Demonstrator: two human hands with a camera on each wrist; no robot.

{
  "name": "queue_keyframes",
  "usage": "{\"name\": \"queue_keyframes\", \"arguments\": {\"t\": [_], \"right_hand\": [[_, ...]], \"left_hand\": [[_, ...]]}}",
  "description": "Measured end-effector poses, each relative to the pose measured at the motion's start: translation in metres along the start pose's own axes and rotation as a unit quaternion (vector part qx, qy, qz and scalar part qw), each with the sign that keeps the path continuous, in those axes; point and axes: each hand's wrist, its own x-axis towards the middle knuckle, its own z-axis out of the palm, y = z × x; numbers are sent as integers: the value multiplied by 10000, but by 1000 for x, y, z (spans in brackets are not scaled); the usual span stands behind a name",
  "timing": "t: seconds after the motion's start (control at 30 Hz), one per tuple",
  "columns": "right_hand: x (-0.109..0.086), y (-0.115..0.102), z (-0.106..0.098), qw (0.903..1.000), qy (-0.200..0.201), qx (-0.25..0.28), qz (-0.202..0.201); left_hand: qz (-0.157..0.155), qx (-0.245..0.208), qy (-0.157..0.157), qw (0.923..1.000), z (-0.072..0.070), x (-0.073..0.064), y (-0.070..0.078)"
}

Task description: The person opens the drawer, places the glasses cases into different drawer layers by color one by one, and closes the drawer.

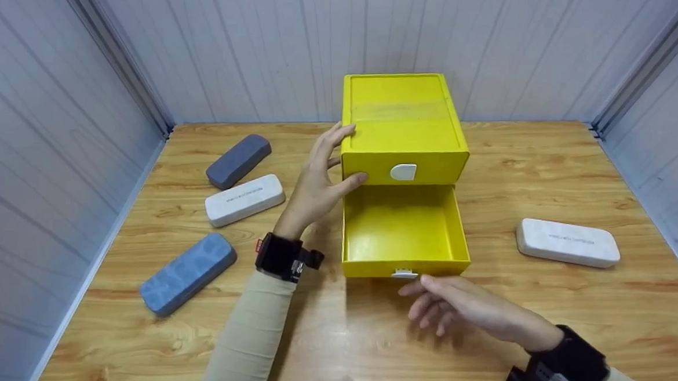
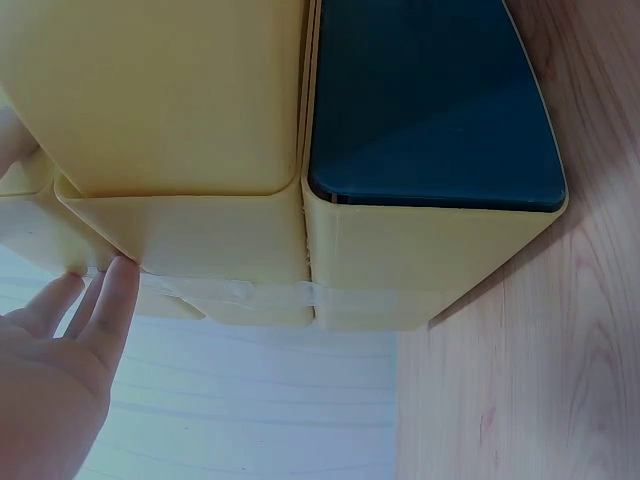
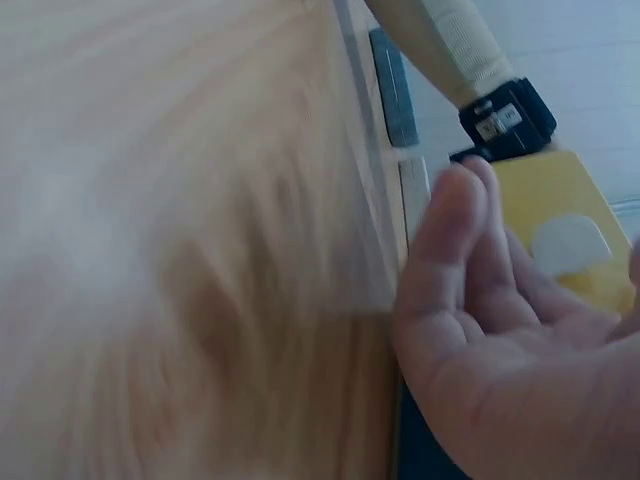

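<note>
A yellow two-drawer unit (image 1: 401, 111) stands near the middle of the table. Its upper drawer front, with a white pull tab (image 1: 403, 172), is closed. The lower drawer (image 1: 402, 228) is pulled out toward me, its bare bottom showing. My left hand (image 1: 318, 183) holds the unit's upper left corner, thumb on the front and fingers at the side and top edge. In the left wrist view, its fingertips (image 2: 122, 268) touch the unit's taped side. Just in front of the lower drawer's white handle (image 1: 404, 273), my right hand (image 1: 467, 306) hangs with loosely bent fingers and holds nothing.
On the left lie a dark grey eyeglass case (image 1: 239, 161), a white one (image 1: 245, 200) and a blue one (image 1: 188, 274). Another white eyeglass case (image 1: 568, 242) lies on the right. Pale panels (image 1: 250, 50) wall the wooden table at the back and sides.
</note>
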Motion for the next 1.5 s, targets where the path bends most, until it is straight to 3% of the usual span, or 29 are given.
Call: {"name": "queue_keyframes", "arguments": {"t": [0.17, 0.33, 0.47, 0.57, 0.67, 0.8, 0.93, 1.03, 1.1, 1.2, 1.37, 1.5], "right_hand": [[-26, -6, -33, 9911, -880, -911, -401], [-57, -16, -71, 9826, -1015, -1386, -705], [-75, -21, -100, 9778, -511, -1724, -1080], [-87, -22, -117, 9646, 512, -2311, -1166], [-97, -19, -131, 9378, 1711, -2868, -945], [-104, -5, -149, 8868, 2819, -3548, -906], [-107, 13, -168, 8382, 3207, -4214, -1301], [-109, 24, -181, 8087, 3270, -4686, -1396], [-109, 31, -188, 7952, 3261, -4919, -1395], [-109, 41, -198, 7880, 3196, -5075, -1387], [-110, 59, -210, 7905, 3015, -5173, -1287], [-112, 69, -214, 7853, 2917, -5331, -1184]], "left_hand": [[5, -32, -20, 10000, 1, 2, 2], [-23, -20, -8, 10000, 1, 2, 2], [-53, 23, -13, 10000, 1, 1, 1], [-66, 48, -9, 10000, 0, 0, 0], [-60, 22, -6, 10000, 1, 0, 0], [-33, -16, -6, 10000, 1, 0, 0], [10, -11, 12, 10000, 2, 1, 0], [-14, 23, 4, 10000, 1, 0, 0], [-48, 43, -5, 10000, 1, -1, 0], [-89, 52, -2, 9999, 1, -1, 0], [-102, 13, 27, 9999, 1, -1, 1], [-61, -13, 36, 10000, 1, 0, 0]]}}
